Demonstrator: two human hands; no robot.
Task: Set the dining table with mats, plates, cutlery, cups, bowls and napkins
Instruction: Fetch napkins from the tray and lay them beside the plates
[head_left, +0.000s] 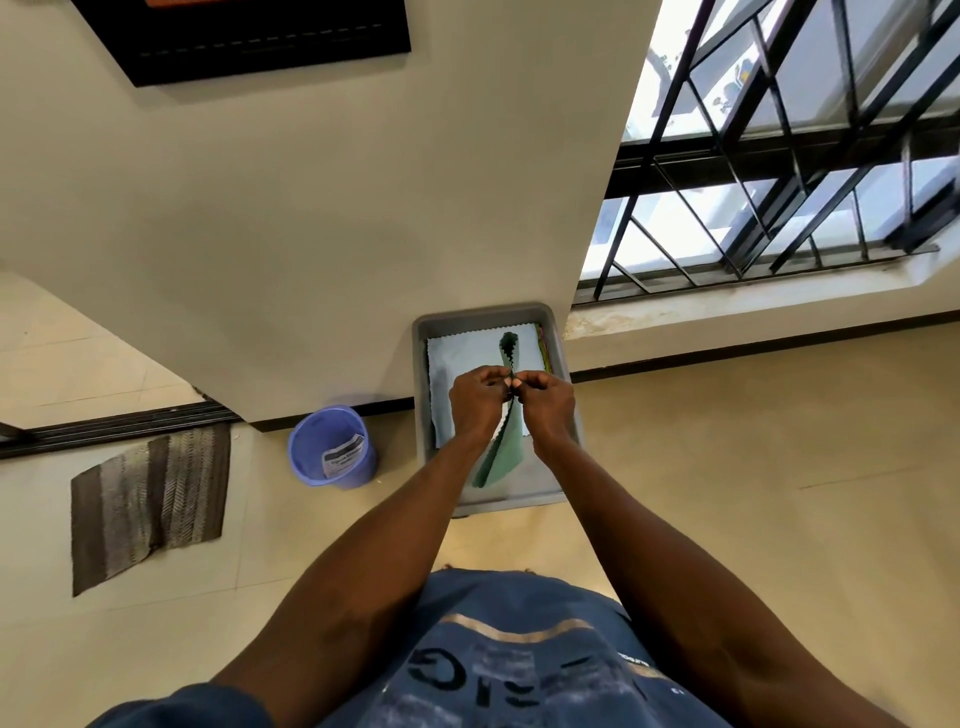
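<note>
Pinched between the fingertips of both hands: a green napkin (503, 453) with zigzag-cut edges. Left hand (477, 400) and right hand (546, 402) close together, thumbs and forefingers curled onto the same folded edge, knuckles nearly touching. Held above a grey tray (563, 358) — one end of the napkin rising past the fingers toward the tray's far side, the other hanging down between the wrists toward the near side. Lying flat inside the tray: a pale blue napkin (462, 353), also zigzag-edged, partly covered by the hands; along its right edge, a thin strip of further coloured cloth, too narrow to identify. Tray resting on a beige tiled floor (727, 467), far end against the base of a cream wall (311, 234). Just left of the tray: a blue bucket (332, 447) containing a printed packet. Well to the left: a striped brown mat (150, 504) on the floor. To the right, above the tray: a window with a dark metal grille (779, 182). Both forearms bare; blue printed shirt at the bottom of the view.
</note>
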